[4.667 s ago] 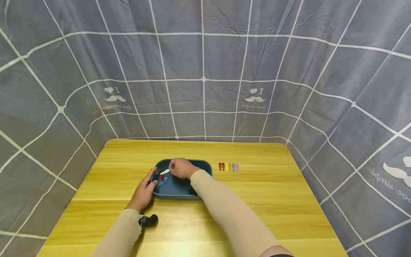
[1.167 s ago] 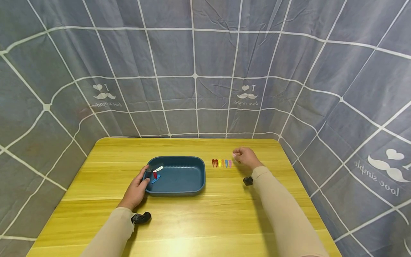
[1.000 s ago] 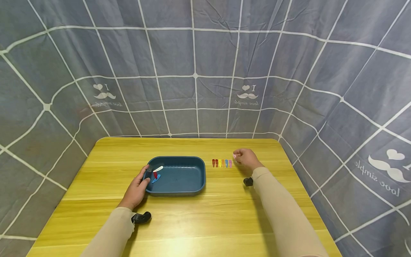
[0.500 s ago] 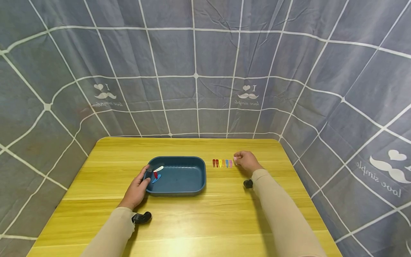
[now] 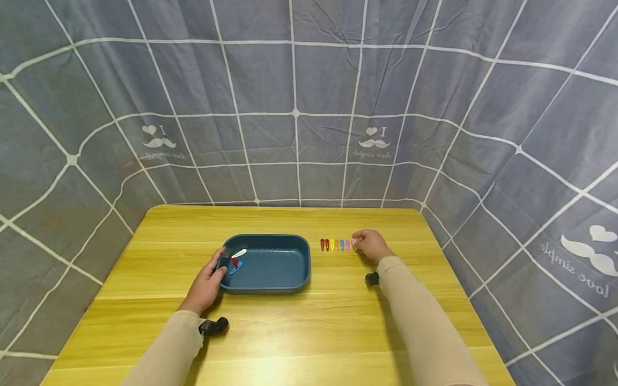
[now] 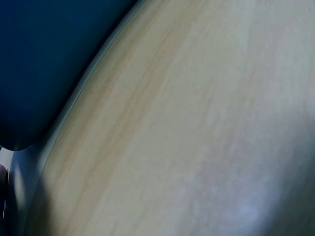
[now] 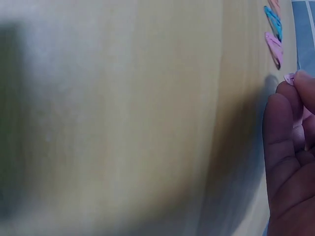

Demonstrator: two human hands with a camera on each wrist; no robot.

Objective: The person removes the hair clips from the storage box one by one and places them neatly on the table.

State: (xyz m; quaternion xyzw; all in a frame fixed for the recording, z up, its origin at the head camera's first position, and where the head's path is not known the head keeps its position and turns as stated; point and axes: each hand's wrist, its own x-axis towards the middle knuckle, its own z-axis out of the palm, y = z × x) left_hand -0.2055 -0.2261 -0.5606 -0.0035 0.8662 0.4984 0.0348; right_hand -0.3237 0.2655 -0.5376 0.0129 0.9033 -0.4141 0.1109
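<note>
R hand (image 5: 373,244) pinches the held clip (image 7: 289,78), pale pink, btwn thumb & fingertip: narrow grip, most of the clip hidden. Can't tell if it touches the table (image 5: 299,332). Just off it at 9 o'clock is the row's pink clip (image 5: 347,245), then blue (image 5: 341,245), orange (image 5: 337,245), yellow (image 5: 331,245) & two dark red ones (image 5: 326,245). To place well, prob. best to line it up w/ the row at the same spacing, lower flat, then lift fingers straight up w/o nudging the neighbour. Farther out, approx 8-9 o'clock, is the blue tray (image 5: 275,265); white clip (image 5: 238,253), red clip (image 5: 234,262) & blue clip (image 5: 236,268) lie inside, toward its 9-10 o'clock end. L hand (image 5: 205,287) is at its 9 o'clock end; can't tell if fingers grip or just steady the rim. Grey curtain (image 5: 328,80) at 12.
</note>
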